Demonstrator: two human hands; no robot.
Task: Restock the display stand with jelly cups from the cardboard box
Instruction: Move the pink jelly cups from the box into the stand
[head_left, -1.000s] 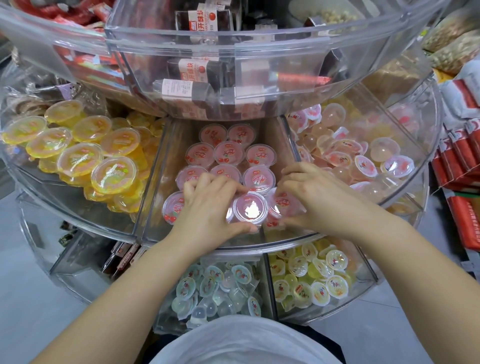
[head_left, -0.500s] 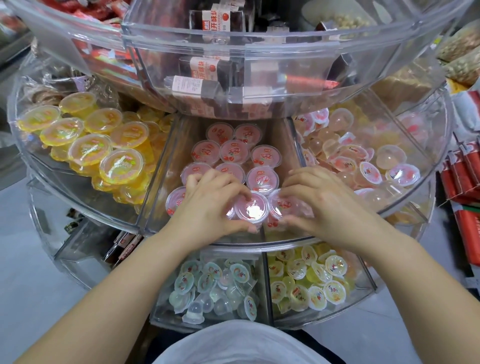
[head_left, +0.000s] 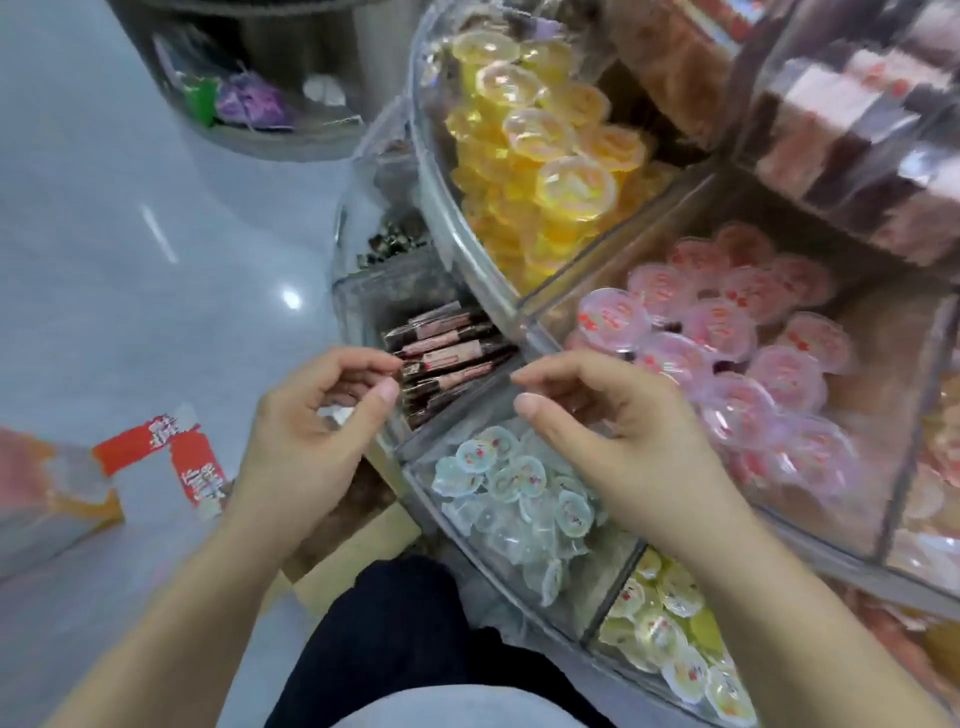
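The fingers of the left hand are loosely curled, with the thumb near the forefinger, and they hold nothing. The fingers of the right hand are in the same relaxed curl and are also empty. Both hands hang in the air in front of the display stand, close together but apart, and neither touches a cup or the clear wall.

The middle compartment of the stand has many pink jelly cups, lying in rows up to the front wall, so this part looks nearly full to me. Beside it, the yellow jelly cups are heaped high. On the tier below lie small pale blue cups and small yellow-green cups.

The cardboard box stands on the floor at the left, well apart from the hands; the picture is blurred and I cannot tell what is left inside. I judge the next handful must come from there.
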